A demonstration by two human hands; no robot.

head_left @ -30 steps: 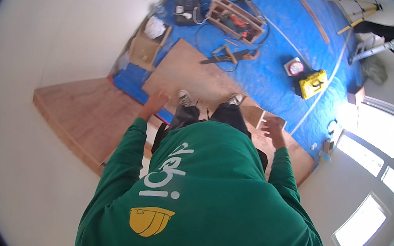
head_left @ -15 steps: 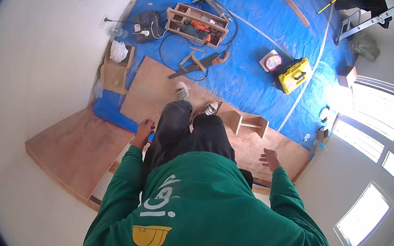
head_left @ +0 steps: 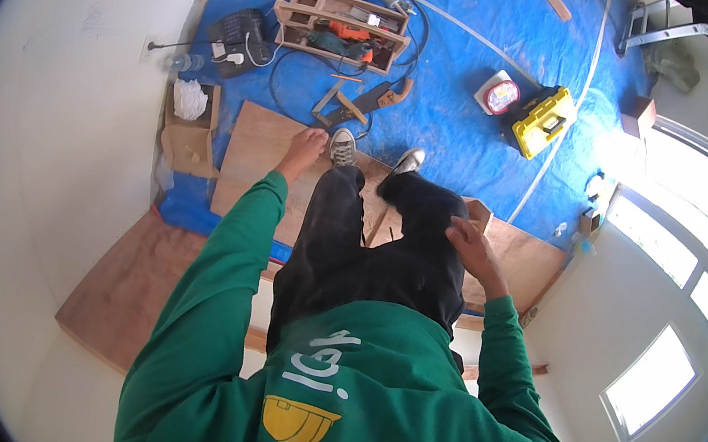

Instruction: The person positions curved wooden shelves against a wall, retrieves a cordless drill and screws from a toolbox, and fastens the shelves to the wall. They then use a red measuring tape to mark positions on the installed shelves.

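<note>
My left hand (head_left: 304,151) is in the air over the plywood sheet (head_left: 249,151), beside my left shoe. Its fingers are loosely bent, and nothing shows in them. My right hand (head_left: 476,252) is beside my right thigh, fingers slightly apart and holding nothing visible; whether it touches the trousers I cannot tell. Past my feet lies a handsaw (head_left: 378,100) with a wooden handle, next to a wooden frame-like piece (head_left: 333,102). A small wooden shelf piece (head_left: 480,214) is partly hidden behind my right leg.
A wooden tool tote (head_left: 298,14) holding power tools stands on the blue tarp (head_left: 448,65). A yellow-and-black toolbox (head_left: 545,122), a white tub with a red label (head_left: 500,96), a black case (head_left: 239,41) and a cardboard box (head_left: 189,148) stand around. Cables cross the tarp.
My left hand has swung forward and up. My right hand has moved in toward my thigh. My right foot has stepped forward onto the tarp, and the view has shifted forward.
</note>
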